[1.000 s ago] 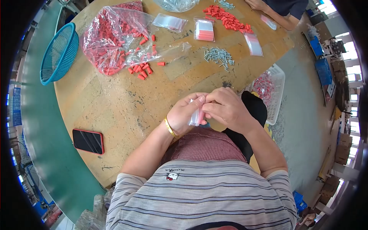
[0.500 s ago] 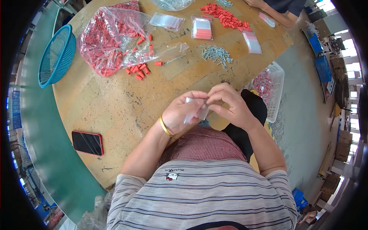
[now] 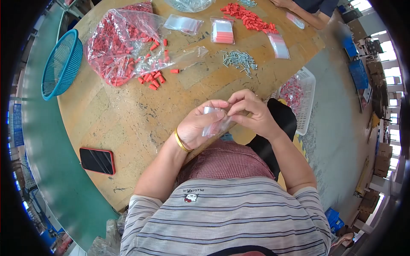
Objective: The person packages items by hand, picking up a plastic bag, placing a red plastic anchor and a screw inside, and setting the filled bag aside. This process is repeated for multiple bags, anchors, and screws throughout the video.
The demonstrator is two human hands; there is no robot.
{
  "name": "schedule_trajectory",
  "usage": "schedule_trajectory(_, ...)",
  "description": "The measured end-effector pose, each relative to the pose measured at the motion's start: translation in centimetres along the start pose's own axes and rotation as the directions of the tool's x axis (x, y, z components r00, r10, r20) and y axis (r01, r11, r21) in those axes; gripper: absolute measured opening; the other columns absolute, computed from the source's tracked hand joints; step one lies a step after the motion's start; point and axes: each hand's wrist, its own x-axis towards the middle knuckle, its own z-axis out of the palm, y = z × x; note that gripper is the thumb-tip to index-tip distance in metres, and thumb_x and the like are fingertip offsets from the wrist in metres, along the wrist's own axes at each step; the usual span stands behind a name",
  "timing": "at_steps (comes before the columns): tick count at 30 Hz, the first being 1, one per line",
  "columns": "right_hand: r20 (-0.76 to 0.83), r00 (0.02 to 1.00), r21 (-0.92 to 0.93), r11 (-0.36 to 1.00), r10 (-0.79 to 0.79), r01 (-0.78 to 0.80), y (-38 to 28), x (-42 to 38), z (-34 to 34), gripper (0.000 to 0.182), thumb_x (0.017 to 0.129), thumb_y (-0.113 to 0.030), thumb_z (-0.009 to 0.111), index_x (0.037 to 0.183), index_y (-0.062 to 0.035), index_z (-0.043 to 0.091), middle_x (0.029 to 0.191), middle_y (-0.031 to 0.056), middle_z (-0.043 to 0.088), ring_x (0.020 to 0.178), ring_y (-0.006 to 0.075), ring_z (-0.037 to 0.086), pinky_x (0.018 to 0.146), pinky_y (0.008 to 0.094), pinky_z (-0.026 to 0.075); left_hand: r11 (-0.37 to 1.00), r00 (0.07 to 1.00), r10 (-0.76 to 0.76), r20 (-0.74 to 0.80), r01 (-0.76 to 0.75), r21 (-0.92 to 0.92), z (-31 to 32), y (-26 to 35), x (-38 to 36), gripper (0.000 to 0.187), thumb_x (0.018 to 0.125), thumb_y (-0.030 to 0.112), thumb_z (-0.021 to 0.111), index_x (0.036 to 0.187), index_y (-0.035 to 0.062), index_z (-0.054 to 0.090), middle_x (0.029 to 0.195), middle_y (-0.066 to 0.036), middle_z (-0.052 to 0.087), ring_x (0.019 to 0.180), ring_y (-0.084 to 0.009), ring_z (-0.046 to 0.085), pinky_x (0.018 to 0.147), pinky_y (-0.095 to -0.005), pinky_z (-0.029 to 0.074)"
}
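Note:
Both hands meet at the table's near edge around a small clear plastic bag. My left hand has its thumb and fingers closed on the bag; a gold bangle circles that wrist. My right hand pinches the bag's right edge with its fingertips. Something reddish shows faintly through the plastic. Beyond the hands lie a pile of screws, a heap of red plugs, and a stack of small bags. A large clear bag of red plugs rests at the upper left, with several loose plugs beside it.
A phone lies on the wooden table at the left. A blue basket stands at the left edge. A white crate of filled bags is on the right. Another person's forearm reaches over the far edge.
The small bag has shifted slightly and its left part shows more openly over my left palm. Both hands stay together, nearly in the same place. The view has moved slightly.

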Motion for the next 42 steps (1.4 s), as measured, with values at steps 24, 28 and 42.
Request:
schedule_trajectory(24,0.054,0.998,-0.093,0.995,-0.040,0.045,-1.1,2.7,2.7,0.008,0.089,-0.009,0.065,0.095,-0.0028,0.066,0.083,0.0061,0.063,0.070,0.0132,0.060,0.065,0.0273,0.049,-0.173,0.706,0.700,0.109,0.019,0.985,0.8,0.4,-3.9,0.017,0.087,0.020,0.075,0.099,0.0093,0.074,0.074,-0.005,0.061,0.066,-0.0108,0.056,0.064,-0.0277,0.047)
schedule_trajectory(28,0.077,0.995,0.187,0.979,0.062,-0.075,0.7,1.4,4.4,0.016,0.095,-0.017,0.062,0.098,-0.0015,0.064,0.083,0.0020,0.062,0.073,0.0095,0.056,0.068,0.0273,0.048,-0.029,0.732,0.669,-0.129,0.199,0.980,2.2,-1.3,-5.4,0.019,0.086,0.021,0.074,0.100,0.0091,0.074,0.077,-0.007,0.063,0.070,-0.0177,0.059,0.067,-0.0315,0.049)
schedule_trajectory(42,0.024,0.998,0.315,0.948,0.051,-0.056,4.4,1.4,7.5,0.015,0.096,-0.015,0.062,0.100,-0.0007,0.064,0.088,-0.0008,0.063,0.080,0.0067,0.056,0.074,0.0242,0.048,-0.086,0.607,0.795,-0.005,0.121,0.989,-0.7,-3.3,-4.8,0.023,0.082,0.025,0.075,0.089,0.0040,0.069,0.078,-0.013,0.066,0.070,-0.0249,0.064,0.066,-0.0361,0.051)
